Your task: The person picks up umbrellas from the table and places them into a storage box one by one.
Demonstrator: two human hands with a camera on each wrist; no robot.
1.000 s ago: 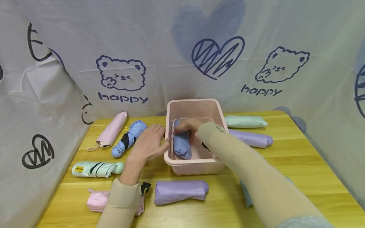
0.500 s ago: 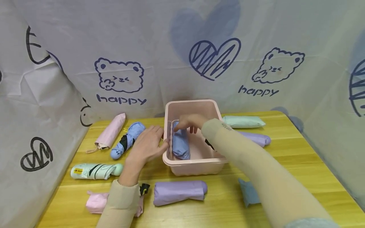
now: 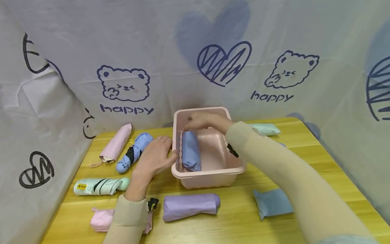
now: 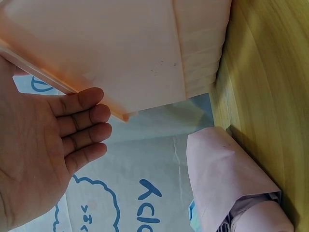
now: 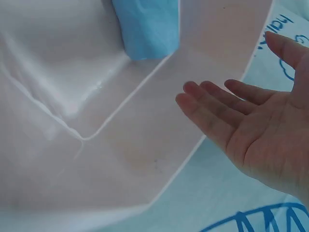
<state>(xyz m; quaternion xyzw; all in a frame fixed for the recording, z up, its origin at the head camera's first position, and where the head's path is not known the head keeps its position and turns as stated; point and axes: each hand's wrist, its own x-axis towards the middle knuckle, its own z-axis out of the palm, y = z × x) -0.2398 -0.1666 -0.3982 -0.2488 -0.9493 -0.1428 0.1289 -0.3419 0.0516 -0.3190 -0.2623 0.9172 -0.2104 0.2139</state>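
Observation:
A folded blue umbrella (image 3: 191, 151) lies along the left side inside the pink plastic bin (image 3: 210, 174). My right hand (image 3: 205, 121) hovers over the back part of the bin, apart from the umbrella. In the right wrist view its fingers (image 5: 207, 116) are fairly straight and hold nothing. My left hand (image 3: 155, 154) is at the outside of the bin's left rim, its thumb against the rim. The left wrist view shows its fingers (image 4: 84, 123) loosely extended along the bin's edge, with nothing gripped.
Left of the bin lie a pink umbrella (image 3: 117, 144), a blue one (image 3: 134, 152) and a mint one (image 3: 100, 186). Another pink umbrella (image 3: 102, 219) is partly under my left sleeve. In front lie a purple umbrella (image 3: 190, 206) and a grey-blue one (image 3: 272, 203). A mint umbrella (image 3: 266, 128) lies behind right.
My right hand has let go of the blue umbrella in the bin and risen toward the bin's back. My left hand keeps its place at the rim. The view has shifted slightly.

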